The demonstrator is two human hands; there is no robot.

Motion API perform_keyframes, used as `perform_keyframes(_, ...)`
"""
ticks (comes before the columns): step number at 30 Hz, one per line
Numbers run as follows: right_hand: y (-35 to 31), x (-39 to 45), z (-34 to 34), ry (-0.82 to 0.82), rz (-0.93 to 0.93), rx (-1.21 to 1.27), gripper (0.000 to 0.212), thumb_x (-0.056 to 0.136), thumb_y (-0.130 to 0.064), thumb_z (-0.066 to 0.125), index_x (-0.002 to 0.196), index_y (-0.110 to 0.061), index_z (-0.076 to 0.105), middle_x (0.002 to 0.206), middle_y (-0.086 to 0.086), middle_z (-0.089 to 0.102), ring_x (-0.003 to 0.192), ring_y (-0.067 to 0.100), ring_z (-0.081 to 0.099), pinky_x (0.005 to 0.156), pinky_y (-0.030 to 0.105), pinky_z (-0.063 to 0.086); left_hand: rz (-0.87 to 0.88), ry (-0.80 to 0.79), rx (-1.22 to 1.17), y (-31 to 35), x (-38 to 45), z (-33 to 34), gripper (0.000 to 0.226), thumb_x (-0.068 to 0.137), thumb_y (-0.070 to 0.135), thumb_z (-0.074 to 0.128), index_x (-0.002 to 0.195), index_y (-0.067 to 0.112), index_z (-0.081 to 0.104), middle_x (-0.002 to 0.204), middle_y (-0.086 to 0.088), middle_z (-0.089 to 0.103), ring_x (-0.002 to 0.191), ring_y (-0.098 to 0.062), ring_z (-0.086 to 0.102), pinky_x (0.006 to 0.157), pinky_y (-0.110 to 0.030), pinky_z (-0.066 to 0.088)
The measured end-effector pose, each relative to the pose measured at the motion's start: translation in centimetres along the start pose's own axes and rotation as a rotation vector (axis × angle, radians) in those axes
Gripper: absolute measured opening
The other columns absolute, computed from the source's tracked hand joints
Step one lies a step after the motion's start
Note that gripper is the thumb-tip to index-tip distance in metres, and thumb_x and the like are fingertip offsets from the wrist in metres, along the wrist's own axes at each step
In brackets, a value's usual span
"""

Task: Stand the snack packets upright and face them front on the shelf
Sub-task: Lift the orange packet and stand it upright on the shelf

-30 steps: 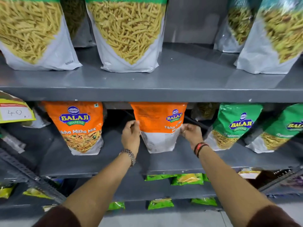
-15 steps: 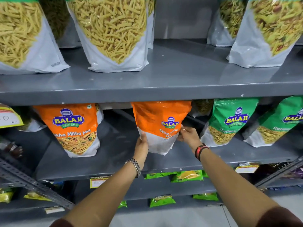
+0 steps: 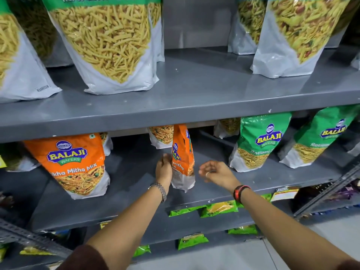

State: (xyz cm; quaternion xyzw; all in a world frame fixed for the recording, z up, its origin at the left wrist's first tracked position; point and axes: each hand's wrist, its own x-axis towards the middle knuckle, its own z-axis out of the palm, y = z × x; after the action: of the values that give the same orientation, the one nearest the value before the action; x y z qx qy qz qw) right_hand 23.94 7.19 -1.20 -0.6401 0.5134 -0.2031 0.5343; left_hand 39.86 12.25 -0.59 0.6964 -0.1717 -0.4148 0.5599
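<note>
Grey metal shelving fills the view, and the middle shelf (image 3: pixel 214 193) carries the orange Tikha Mitha Mix packet (image 3: pixel 182 158) being worked on. This packet stands upright near the shelf's front edge but is turned edge-on, its printed face angled toward the left rather than forward. Risk: contact exists on one side only, so the narrow packet may topple to the right or slide off the front edge if the base is not seated flat. The left hand (image 3: pixel 164 169) is raised with fingers extended, its palm pressed flat against the packet's left face; it supports rather than grips. The right hand (image 3: pixel 216 172) hovers just right of the packet, loosely curled, holding nothing. A second orange packet (image 3: pixel 76 164) already faces front at left.
</note>
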Motion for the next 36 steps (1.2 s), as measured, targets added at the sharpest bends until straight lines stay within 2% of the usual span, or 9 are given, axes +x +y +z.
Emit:
perform_keyframes(5,-0.6,3.0,-2.0,0.166,-0.014,0.101,0.021,0.093,-0.013,0.050,0.109,-0.004,0.061,0.103,0.013,0.062,0.097,0.022,0.056,0.079,0.029,0.050,-0.061,0.073,-0.051,-2.7,-4.3,-0.4,0.052,0.097,0.038,0.029,0.138,0.005,0.035,0.149,-0.015,0.038,0.135,-0.032,0.038,0.108,-0.037,0.030)
perform_keyframes(8,-2.4,5.3,-1.4,0.083,0.068,0.270,0.034,0.097,-0.021,0.038,0.126,-0.010,0.053,0.132,0.011,0.057,0.123,0.028,0.052,0.103,0.043,0.041,-0.106,-0.025,-0.157,-4.5,-5.2,0.5,0.063,0.094,0.053,0.019,0.138,0.014,0.039,0.144,-0.002,0.044,0.134,-0.025,0.040,0.112,-0.035,0.028)
perform_keyframes(11,-3.8,7.1,0.1,-0.021,0.089,0.269,0.042,0.098,-0.027,0.029,0.136,-0.019,0.045,0.145,0.007,0.047,0.133,0.026,0.044,0.107,0.042,0.035,-0.144,-0.083,-0.252,-4.7,-5.5,1.7,0.069,0.092,0.057,0.014,0.137,0.014,0.042,0.142,-0.006,0.050,0.131,-0.023,0.045,0.114,-0.038,0.027)
perform_keyframes(18,-4.2,6.9,2.2,-0.084,0.156,0.362,0.044,0.098,-0.034,0.027,0.121,-0.009,0.055,0.111,0.011,0.058,0.097,0.024,0.054,0.085,0.035,0.043,-0.098,0.002,-0.341,-4.6,-4.8,3.4,0.076,0.083,0.071,0.016,0.139,0.026,0.039,0.144,0.001,0.046,0.134,-0.018,0.041,0.118,-0.043,0.024)
perform_keyframes(21,-2.8,6.1,2.0,0.001,0.123,0.358,0.034,0.095,-0.032,0.030,0.096,-0.018,0.061,0.112,0.013,0.063,0.099,0.028,0.060,0.081,0.034,0.050,-0.113,0.065,-0.380,-4.1,-3.3,2.8,0.086,0.077,0.078,0.018,0.137,0.022,0.043,0.143,-0.005,0.049,0.131,-0.021,0.046,0.113,-0.034,0.030)
perform_keyframes(23,-1.8,5.3,1.5,0.052,0.118,0.398,0.033,0.094,-0.031,0.031,0.102,-0.017,0.060,0.123,0.014,0.061,0.111,0.031,0.059,0.068,0.029,0.051,-0.111,0.059,-0.403,-2.8,-2.7,2.3,0.075,0.087,0.066,0.013,0.138,0.017,0.041,0.144,-0.008,0.047,0.132,-0.024,0.044,0.107,-0.032,0.033)
perform_keyframes(30,0.3,2.2,0.5,0.053,0.096,0.446,0.030,0.096,-0.026,0.029,0.114,-0.013,0.049,0.127,0.006,0.051,0.119,0.028,0.053,0.098,0.040,0.045,-0.083,-0.074,-0.195,0.7,-0.3,1.1,0.073,0.088,0.062,0.001,0.139,0.025,0.039,0.148,-0.005,0.043,0.137,-0.026,0.038,0.114,-0.043,0.026)
perform_keyframes(33,1.0,2.0,0.3,0.076,0.087,0.408,0.023,0.096,-0.023,0.029,0.108,-0.016,0.048,0.119,0.007,0.054,0.110,0.026,0.056,0.095,0.042,0.048,-0.073,-0.116,-0.157,0.5,0.2,0.5,0.074,0.087,0.063,0.000,0.142,0.024,0.033,0.151,-0.005,0.037,0.140,-0.026,0.034,0.115,-0.046,0.023)
perform_keyframes(36,1.9,1.8,0.7,0.102,0.149,0.352,0.020,0.093,-0.011,0.030,0.102,-0.009,0.049,0.107,0.013,0.058,0.079,0.021,0.061,0.074,0.034,0.051,-0.089,-0.022,-0.145,-1.0,0.2,-0.9,0.076,0.089,0.062,0.006,0.145,0.014,0.026,0.156,-0.009,0.024,0.144,-0.026,0.024,0.117,-0.046,0.020)
